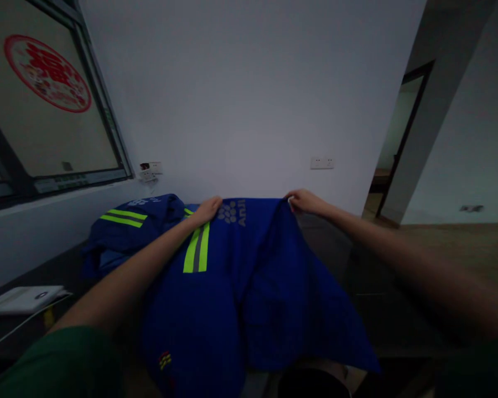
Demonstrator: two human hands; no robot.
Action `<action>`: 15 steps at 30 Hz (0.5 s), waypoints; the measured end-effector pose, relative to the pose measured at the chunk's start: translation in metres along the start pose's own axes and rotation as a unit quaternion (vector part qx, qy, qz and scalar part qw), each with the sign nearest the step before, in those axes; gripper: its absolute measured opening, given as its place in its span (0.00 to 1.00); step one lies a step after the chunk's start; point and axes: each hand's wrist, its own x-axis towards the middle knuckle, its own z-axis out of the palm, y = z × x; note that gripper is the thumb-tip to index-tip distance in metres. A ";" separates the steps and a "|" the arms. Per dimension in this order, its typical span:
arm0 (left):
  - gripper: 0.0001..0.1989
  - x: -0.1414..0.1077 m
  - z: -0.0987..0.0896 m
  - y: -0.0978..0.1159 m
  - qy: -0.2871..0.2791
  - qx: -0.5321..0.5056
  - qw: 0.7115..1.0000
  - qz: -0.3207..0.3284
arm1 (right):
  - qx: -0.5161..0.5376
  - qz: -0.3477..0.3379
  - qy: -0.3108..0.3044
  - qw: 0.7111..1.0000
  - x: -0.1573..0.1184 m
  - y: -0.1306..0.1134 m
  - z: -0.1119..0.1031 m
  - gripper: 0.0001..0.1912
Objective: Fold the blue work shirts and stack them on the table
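A blue work jacket with a yellow-green reflective stripe and grey printed lettering is stretched between my two hands. My left hand grips its upper edge beside the print. At the edge's other end my right hand pinches the cloth, with a small white bit showing at the fingertips. From there the fabric hangs down in folds towards my lap, and a small coloured emblem shows low on its left part. Another blue garment with a similar stripe lies bunched on the dark table, left of my left hand.
A white flat box-like object and a white cable lie on the dark table at left. Behind stands a pale wall with a socket. A window is at left, a doorway at right.
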 end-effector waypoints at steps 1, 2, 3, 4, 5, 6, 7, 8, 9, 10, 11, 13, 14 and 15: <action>0.18 -0.016 0.018 -0.015 -0.026 0.007 0.999 -0.018 | 0.007 0.037 -0.054 0.998 -0.008 0.021 0.023 0.13; 0.19 -0.034 0.033 -0.031 -0.052 0.009 0.998 -0.026 | 0.012 0.060 -0.083 0.995 -0.019 0.042 0.043 0.15; 0.20 -0.053 0.042 -0.045 -0.078 0.007 0.996 -0.031 | 0.014 0.065 -0.079 0.995 -0.033 0.062 0.059 0.17; 0.24 -0.072 0.046 -0.059 -0.080 0.012 0.996 -0.043 | 0.013 0.069 -0.059 0.996 -0.051 0.082 0.073 0.19; 0.27 -0.091 0.045 -0.072 -0.084 0.016 0.995 -0.058 | 0.021 0.077 -0.049 0.996 -0.070 0.100 0.083 0.23; 0.32 -0.109 0.040 -0.083 -0.098 0.018 0.992 -0.077 | 0.041 0.093 -0.053 0.993 -0.089 0.114 0.091 0.28; 0.37 -0.127 0.032 -0.092 -0.125 0.013 0.987 -0.105 | 0.074 0.098 -0.073 0.990 -0.109 0.125 0.096 0.33; 0.40 -0.143 0.022 -0.098 -0.155 0.002 0.979 -0.132 | 0.108 0.089 -0.094 0.986 -0.127 0.132 0.101 0.36; 0.43 -0.158 0.013 -0.101 -0.188 -0.017 0.970 -0.155 | 0.139 0.075 -0.111 0.981 -0.143 0.133 0.105 0.39; 0.44 -0.172 0.006 -0.102 -0.220 -0.045 0.960 -0.167 | 0.167 0.056 -0.125 0.976 -0.156 0.130 0.109 0.41; 0.46 -0.184 0.001 -0.099 -0.244 -0.080 0.952 -0.168 | 0.192 0.038 -0.132 0.972 -0.166 0.123 0.114 0.42; 0.49 -0.202 0.005 -0.083 -0.274 -0.157 0.937 -0.147 | 0.242 0.014 -0.125 0.962 -0.176 0.101 0.129 0.44; 0.50 -0.210 0.014 -0.070 -0.278 -0.194 0.931 -0.138 | 0.267 0.008 -0.109 0.957 -0.178 0.089 0.139 0.44; 0.52 -0.215 0.025 -0.054 -0.279 -0.224 0.924 -0.133 | 0.292 0.008 -0.086 0.953 -0.179 0.076 0.151 0.45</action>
